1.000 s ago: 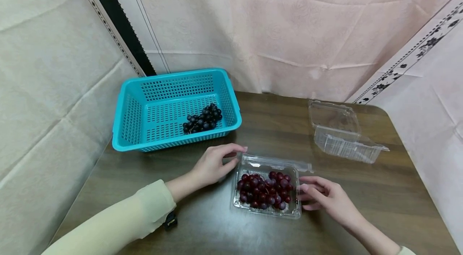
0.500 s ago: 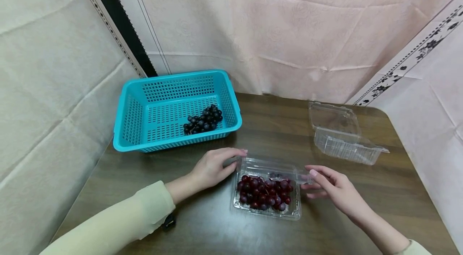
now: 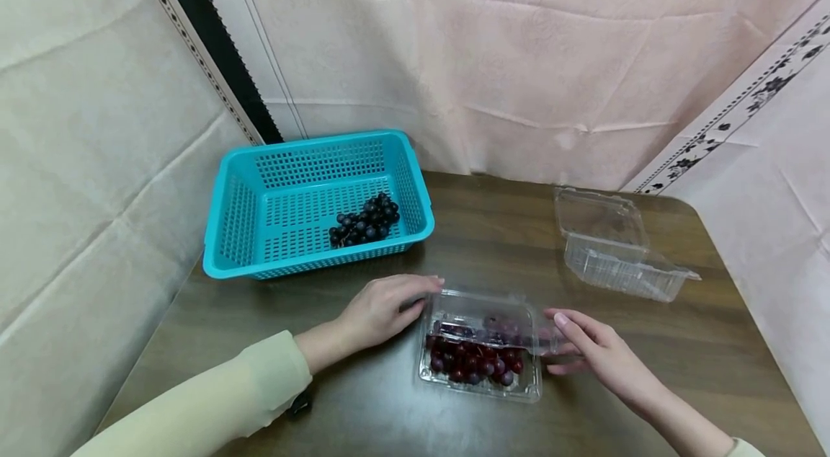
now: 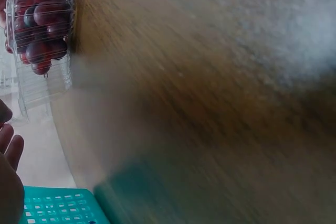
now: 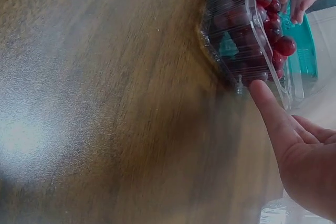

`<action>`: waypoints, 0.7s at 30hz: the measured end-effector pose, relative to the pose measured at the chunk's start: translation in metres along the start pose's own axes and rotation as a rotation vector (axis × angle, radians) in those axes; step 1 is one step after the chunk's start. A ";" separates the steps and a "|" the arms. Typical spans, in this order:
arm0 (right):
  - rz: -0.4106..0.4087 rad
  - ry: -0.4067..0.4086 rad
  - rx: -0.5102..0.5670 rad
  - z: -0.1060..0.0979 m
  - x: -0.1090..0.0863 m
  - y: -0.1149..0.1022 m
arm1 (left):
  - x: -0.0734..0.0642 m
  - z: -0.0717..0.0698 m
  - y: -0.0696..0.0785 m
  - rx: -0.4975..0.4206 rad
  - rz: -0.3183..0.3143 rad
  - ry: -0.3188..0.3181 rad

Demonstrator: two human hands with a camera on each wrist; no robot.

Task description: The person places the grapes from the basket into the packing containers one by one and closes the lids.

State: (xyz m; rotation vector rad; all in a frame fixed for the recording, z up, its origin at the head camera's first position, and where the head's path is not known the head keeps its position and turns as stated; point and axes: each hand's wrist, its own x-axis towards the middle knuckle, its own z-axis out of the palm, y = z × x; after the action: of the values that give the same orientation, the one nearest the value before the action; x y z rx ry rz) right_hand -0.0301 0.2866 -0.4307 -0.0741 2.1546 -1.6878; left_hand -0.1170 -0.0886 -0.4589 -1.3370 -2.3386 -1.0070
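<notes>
In the head view, a clear plastic clamshell box (image 3: 424,375) full of red grapes (image 3: 476,362) sits on the table. Its lid (image 3: 483,307) slants over the back part of the grapes, partly lowered. The left hand (image 3: 387,305) is at the box's back left corner, its index fingertip by the lid's edge and its fingers loosely bent. On the opposite side, the right hand (image 3: 599,350) pinches the lid's right edge, with some fingers showing through the plastic. In the right wrist view, the thumb (image 5: 270,108) reaches to the box's side.
At the back left stands a turquoise basket (image 3: 233,269) holding a bunch of black grapes (image 3: 366,220). A second clamshell box (image 3: 622,277) lies open at the back right. Cloth curtains (image 3: 454,53) hang behind and beside the wooden table (image 3: 493,205).
The lid has swung forward and down over the grapes, and the right hand has moved with it. The left hand keeps its place at the back left corner.
</notes>
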 end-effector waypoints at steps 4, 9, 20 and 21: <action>0.010 -0.018 -0.010 0.002 -0.001 0.000 | -0.005 0.002 0.000 0.011 0.037 -0.007; 0.020 -0.033 -0.011 0.004 -0.003 -0.001 | -0.008 0.003 -0.001 0.038 0.101 -0.005; 0.089 -0.026 -0.028 0.009 -0.004 -0.001 | -0.006 0.003 -0.008 0.134 0.272 0.032; 0.093 -0.026 -0.032 0.009 -0.004 -0.001 | -0.005 0.003 -0.009 0.137 0.277 0.034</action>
State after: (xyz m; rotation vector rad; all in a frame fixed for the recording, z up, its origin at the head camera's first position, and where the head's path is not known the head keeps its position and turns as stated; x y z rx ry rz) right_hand -0.0233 0.2791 -0.4299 -0.0050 2.1323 -1.5927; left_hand -0.1211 -0.0932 -0.4677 -1.5224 -2.0822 -0.7658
